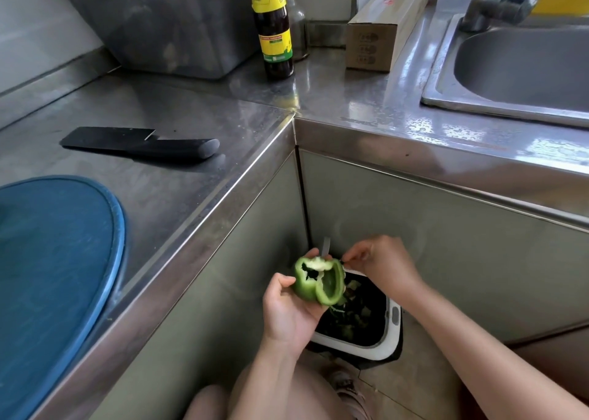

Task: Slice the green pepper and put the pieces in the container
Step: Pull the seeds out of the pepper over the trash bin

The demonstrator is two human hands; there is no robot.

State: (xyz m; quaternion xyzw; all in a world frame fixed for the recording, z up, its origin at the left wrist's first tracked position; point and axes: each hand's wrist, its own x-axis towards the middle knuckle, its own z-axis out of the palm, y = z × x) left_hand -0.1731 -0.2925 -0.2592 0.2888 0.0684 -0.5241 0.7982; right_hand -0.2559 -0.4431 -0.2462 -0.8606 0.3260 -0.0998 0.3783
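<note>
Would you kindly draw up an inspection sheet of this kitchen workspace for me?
Surface: L-shaped stainless steel countertop, with water drops near the sink.
Job's things: cut-open green bell pepper, held over the bin; black kitchen knife flat on the counter; blue oval cutting board at the left; no sure container.
Clutter: grey plastic tub, dark sauce bottle with yellow label, long cardboard box.
Hands: left hand grips the pepper; right hand has its fingers pinched at the pepper's rim, and what they hold is too small to tell.
Cables: nothing seen.
Surroundings: steel sink with metal tap; white-rimmed waste bin on the floor, holding green scraps.
</note>
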